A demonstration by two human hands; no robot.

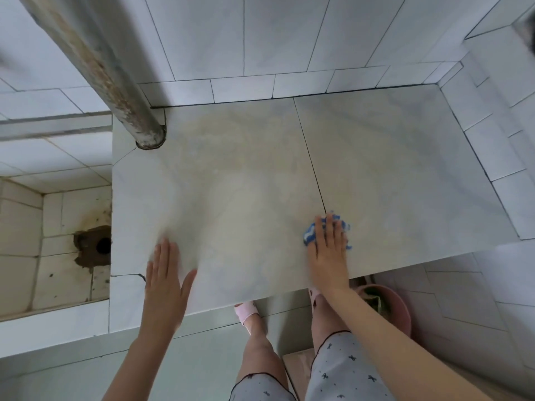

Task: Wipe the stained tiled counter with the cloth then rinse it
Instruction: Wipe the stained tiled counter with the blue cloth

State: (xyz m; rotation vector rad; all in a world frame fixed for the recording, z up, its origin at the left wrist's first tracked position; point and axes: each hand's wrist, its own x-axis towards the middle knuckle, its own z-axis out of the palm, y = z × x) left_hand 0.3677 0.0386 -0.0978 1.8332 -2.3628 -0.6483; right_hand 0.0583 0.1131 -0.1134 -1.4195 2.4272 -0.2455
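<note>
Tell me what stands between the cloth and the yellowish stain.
Nothing visible does. The right hand presses the cloth flat at the near edge; bare counter runs from it to the stain. The left hand rests further left, and the pipe stands at the far left corner.

1. No text, label, brand, number or sign can be read anywhere in this view.
</note>
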